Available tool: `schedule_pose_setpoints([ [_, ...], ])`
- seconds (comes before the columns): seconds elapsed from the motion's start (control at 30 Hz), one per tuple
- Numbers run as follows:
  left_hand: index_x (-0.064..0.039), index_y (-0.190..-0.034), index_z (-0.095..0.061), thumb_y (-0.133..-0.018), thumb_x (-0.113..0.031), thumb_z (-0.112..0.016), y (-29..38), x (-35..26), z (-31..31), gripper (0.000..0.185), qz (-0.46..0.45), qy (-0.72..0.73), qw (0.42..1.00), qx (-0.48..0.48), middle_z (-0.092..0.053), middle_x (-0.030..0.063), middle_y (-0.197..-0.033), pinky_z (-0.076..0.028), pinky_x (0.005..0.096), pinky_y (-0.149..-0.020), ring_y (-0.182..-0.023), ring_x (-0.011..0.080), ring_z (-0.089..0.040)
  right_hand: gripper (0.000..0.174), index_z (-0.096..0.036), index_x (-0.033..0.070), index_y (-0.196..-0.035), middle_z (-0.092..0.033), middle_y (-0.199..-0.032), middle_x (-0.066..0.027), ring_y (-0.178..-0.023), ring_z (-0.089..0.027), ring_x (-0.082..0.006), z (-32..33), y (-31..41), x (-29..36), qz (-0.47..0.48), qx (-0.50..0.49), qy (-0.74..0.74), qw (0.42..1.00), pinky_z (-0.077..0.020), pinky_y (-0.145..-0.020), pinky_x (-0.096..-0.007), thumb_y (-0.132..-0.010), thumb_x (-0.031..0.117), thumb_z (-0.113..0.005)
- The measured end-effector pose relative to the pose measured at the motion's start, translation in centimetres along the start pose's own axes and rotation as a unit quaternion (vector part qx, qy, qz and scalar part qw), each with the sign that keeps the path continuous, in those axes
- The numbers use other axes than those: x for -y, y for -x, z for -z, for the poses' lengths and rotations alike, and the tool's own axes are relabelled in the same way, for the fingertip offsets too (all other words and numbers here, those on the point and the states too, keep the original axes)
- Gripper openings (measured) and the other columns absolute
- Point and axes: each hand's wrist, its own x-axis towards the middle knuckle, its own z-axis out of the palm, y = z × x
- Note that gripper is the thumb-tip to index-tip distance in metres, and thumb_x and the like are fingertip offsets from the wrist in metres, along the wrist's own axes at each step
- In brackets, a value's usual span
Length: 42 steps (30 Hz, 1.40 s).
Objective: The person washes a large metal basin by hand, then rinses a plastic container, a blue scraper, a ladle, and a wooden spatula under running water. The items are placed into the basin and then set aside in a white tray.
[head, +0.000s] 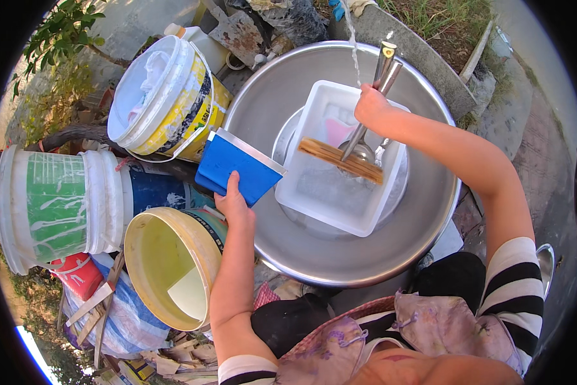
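Observation:
My left hand (pixel 234 201) grips a blue tool with a straight metal edge (pixel 240 166), held at the left rim of a wide stainless steel basin (pixel 242 240). Inside the basin lies a white plastic tray (pixel 336 211), tilted in my view. Over the tray, my right hand (pixel 371 109) is closed around a bundle of metal-handled utensils (pixel 384 67). A ladle-like metal bowl (pixel 364 150) shows at their lower end. A brown wooden strip (pixel 341 160) crosses there; whether it is joined to a handle is unclear. Something pink (pixel 339 131) lies in the tray.
A stream of water (pixel 351 33) falls at the tray's far edge. Left stand a yellow-and-white bucket (pixel 172 106), a green-and-white bucket (pixel 57 202) and an open cream bucket (pixel 148 269). A concrete slab (pixel 413 53) borders the basin's far right. Wood scraps (pixel 95 317) lie lower left.

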Motion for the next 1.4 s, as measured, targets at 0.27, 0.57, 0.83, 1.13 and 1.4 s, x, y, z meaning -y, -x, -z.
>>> schedule_pose_setpoints([
  [0.27,0.001,-0.119,-0.047,-0.077,-0.009,-0.066,-0.3,0.8,0.0,0.047,0.032,0.0,0.999,-0.003,-0.054,0.0124,-0.113,-0.049,0.0339,-0.083,-0.097,0.0231,-0.056,0.024,-0.066,0.003,-0.089,-0.065,-0.091,-0.0155,-0.091,-0.062,-0.0302,-3.6,5.2,-10.0,-0.238,-0.024,-0.335,0.911,-0.0494,-0.079,-0.0393,-0.074,0.022,-0.063],
  [0.57,0.0,-0.121,-0.045,-0.078,-0.009,-0.066,0.7,2.7,0.3,0.049,0.075,-0.017,0.994,0.073,-0.054,0.0123,-0.114,-0.046,0.0329,-0.087,-0.099,0.0228,-0.056,0.033,-0.059,0.004,-0.099,-0.062,-0.101,-0.0162,-0.099,-0.057,-0.0325,-7.8,3.6,-8.7,-0.342,-0.12,-0.512,0.779,-0.046,-0.082,-0.0424,-0.078,0.029,-0.063],
  [0.83,0.004,-0.112,-0.049,-0.071,-0.015,-0.074,3.0,4.8,0.5,0.052,0.152,-0.139,0.949,0.239,-0.059,0.0162,-0.102,-0.049,0.0344,-0.079,-0.089,0.023,-0.06,0.033,-0.058,0.005,-0.102,-0.062,-0.098,-0.0156,-0.096,-0.058,-0.0325,-9.6,3.8,-5.5,-0.332,-0.205,-0.595,0.703,-0.0453,-0.078,-0.043,-0.078,0.027,-0.063],
  [1.13,0.004,-0.112,-0.048,-0.072,-0.014,-0.073,2.8,5.9,0.9,0.05,0.144,-0.166,0.946,0.236,-0.059,0.0164,-0.102,-0.051,0.0347,-0.078,-0.088,0.0236,-0.06,0.032,-0.058,0.005,-0.1,-0.063,-0.09,-0.0155,-0.087,-0.059,-0.0329,-10.8,3.1,-2.8,-0.337,-0.216,-0.668,0.628,-0.0442,-0.074,-0.0409,-0.078,0.029,-0.063],
  [1.4,0.004,-0.11,-0.051,-0.071,-0.015,-0.073,2.8,6.6,1.5,0.049,0.156,-0.178,0.94,0.244,-0.06,0.0153,-0.101,-0.05,0.0339,-0.078,-0.087,0.0226,-0.06,0.026,-0.061,0.003,-0.094,-0.062,-0.078,-0.0125,-0.074,-0.059,-0.0215,-11.2,1.5,-1.1,-0.317,-0.237,-0.781,0.484,-0.0445,-0.067,-0.0342,-0.077,0.021,-0.067],
])
